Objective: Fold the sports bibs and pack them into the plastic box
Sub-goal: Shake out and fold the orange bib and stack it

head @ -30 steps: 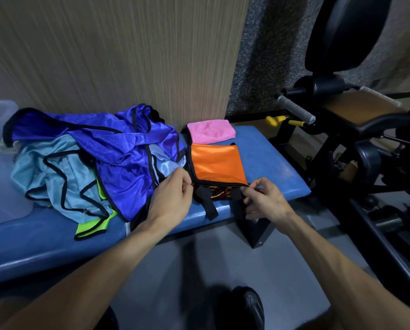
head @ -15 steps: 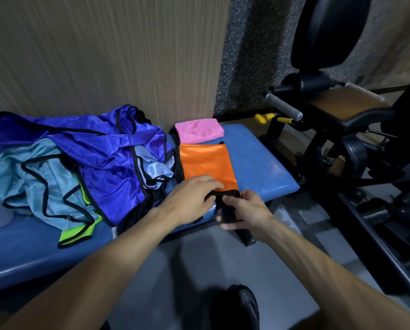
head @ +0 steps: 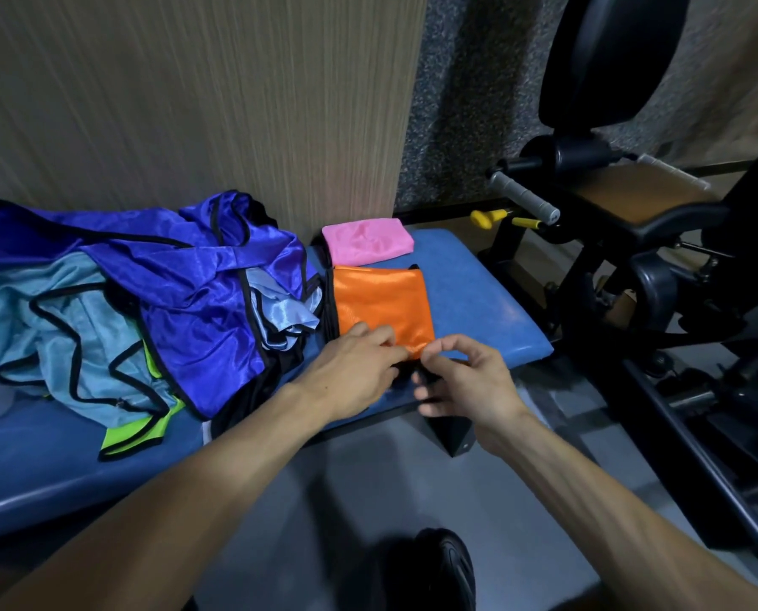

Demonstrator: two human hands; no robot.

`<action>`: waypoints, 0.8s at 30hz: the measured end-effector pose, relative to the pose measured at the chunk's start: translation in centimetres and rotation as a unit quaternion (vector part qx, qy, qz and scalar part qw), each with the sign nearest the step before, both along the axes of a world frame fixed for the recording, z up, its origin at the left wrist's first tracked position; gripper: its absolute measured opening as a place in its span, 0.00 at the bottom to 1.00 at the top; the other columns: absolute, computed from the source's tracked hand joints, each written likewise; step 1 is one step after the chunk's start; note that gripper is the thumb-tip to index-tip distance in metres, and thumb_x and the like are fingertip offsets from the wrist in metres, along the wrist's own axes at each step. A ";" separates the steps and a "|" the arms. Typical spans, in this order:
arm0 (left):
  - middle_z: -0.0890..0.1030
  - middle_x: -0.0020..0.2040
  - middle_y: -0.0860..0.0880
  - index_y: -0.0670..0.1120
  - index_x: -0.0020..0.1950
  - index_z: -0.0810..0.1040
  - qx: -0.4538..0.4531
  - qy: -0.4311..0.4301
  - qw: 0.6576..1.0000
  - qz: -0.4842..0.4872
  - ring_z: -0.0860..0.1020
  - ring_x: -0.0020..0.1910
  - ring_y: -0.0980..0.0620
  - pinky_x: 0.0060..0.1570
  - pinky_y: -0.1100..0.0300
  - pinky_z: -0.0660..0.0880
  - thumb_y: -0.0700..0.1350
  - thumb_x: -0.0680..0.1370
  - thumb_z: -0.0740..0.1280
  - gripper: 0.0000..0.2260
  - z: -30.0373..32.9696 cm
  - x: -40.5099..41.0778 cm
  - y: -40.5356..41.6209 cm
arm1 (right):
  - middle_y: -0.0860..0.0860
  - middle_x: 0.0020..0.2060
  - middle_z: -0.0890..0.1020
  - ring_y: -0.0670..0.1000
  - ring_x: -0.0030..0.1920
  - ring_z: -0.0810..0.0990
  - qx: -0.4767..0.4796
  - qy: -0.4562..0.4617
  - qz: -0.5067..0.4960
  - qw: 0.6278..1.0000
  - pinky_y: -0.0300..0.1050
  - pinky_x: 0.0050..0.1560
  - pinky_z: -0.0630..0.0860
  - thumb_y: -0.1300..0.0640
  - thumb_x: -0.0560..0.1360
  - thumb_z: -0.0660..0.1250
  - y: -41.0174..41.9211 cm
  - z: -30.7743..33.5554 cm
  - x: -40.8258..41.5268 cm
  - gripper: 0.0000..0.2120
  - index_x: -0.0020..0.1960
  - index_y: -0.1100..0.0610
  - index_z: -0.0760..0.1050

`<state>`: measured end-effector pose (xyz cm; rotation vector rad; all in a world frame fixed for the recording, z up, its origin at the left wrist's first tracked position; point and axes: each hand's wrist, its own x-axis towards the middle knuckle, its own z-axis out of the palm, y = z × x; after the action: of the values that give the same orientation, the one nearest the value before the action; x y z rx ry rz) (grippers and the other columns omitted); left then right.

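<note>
Nearest, both hands work at the front lip of the blue padded bench (head: 491, 302). Right hand (head: 465, 381) has thumb and forefinger closed on the near corner of the orange bib (head: 381, 306); left hand (head: 355, 368) lies on the bib's near edge with fingers fairly straight, and whether they pinch cloth I cannot tell. Orange bib is a part-folded rectangle lying flat on the pad, its near hem at the bench edge. Risk, as I judge it: the cloth looks slick, so a loose pinch lets the fold spring open or slide off the lip to the floor; dark trim below the hands could trail out of the fold. Room: bare pad to the right of the bib and little in front. Left, the unfolded pile, blue bib (head: 200, 275) over light-blue bib (head: 59, 328), nearly touches it and could snag. Behind, a folded pink bib (head: 366, 240) sits just beside the far edge. Plastic box not clearly visible.
</note>
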<state>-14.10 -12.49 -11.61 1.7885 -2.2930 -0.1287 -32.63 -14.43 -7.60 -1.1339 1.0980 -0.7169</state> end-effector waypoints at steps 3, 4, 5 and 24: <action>0.73 0.66 0.51 0.51 0.63 0.79 0.003 0.003 1.000 -0.012 0.71 0.56 0.45 0.61 0.48 0.71 0.50 0.83 0.62 0.12 -0.1 0.3 0.2 | 0.58 0.41 0.84 0.51 0.36 0.84 -0.012 -0.011 0.029 0.999 0.45 0.34 0.82 0.63 0.78 0.71 -1.0 0.8 0.0 0.03 0.52 0.61 0.79; 0.73 0.66 0.52 0.51 0.64 0.79 0.006 0.005 1.000 -0.013 0.71 0.56 0.45 0.62 0.49 0.71 0.51 0.83 0.63 0.12 -0.1 0.5 0.1 | 0.58 0.42 0.84 0.51 0.39 0.85 -0.027 0.003 0.062 0.998 0.44 0.35 0.82 0.64 0.77 0.73 -1.3 1.0 -0.1 0.08 0.55 0.61 0.79; 0.73 0.67 0.52 0.51 0.64 0.79 0.009 0.007 1.000 -0.014 0.71 0.57 0.45 0.63 0.49 0.70 0.52 0.83 0.63 0.12 -0.1 0.6 0.1 | 0.57 0.43 0.84 0.50 0.41 0.85 -0.054 0.036 0.096 0.993 0.43 0.35 0.81 0.65 0.75 0.74 -1.8 1.0 -0.3 0.12 0.57 0.60 0.79; 0.79 0.58 0.55 0.49 0.63 0.79 -0.066 0.212 0.975 0.022 0.76 0.58 0.58 0.62 0.61 0.71 0.46 0.83 0.65 0.10 0.7 3.8 1.4 | 0.48 0.38 0.73 0.59 0.45 0.77 -0.452 0.383 0.145 0.793 0.53 0.41 0.73 0.67 0.70 0.65 -6.5 -3.2 3.4 0.11 0.49 0.55 0.76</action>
<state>-10.33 -11.11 -10.90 1.5649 -1.9130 -0.3096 -29.18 -20.92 -10.81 -2.5252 1.1974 -0.5263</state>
